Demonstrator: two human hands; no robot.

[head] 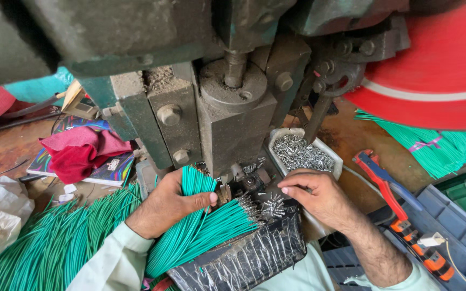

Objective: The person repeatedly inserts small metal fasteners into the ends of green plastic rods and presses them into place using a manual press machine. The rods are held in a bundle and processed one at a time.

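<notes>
1. Left hand (165, 207): closed around a bundle of green wires (200, 229), thumb pressed across it; the bundle lies on a black tray (244, 258), its metal-tipped ends pointing toward the press (227, 118).
2. Right hand (314, 194): fingers curled and pinched together just beside the loose terminals (271, 207); what it grips cannot be seen.
3. A white tub (303, 153) of terminals stands behind the right hand.
4. Red-and-blue pliers (386, 186) lie to the right.

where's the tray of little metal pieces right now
In the head view, the white tray sits right of centre, just behind the right hand and right of the grey press block.
</notes>
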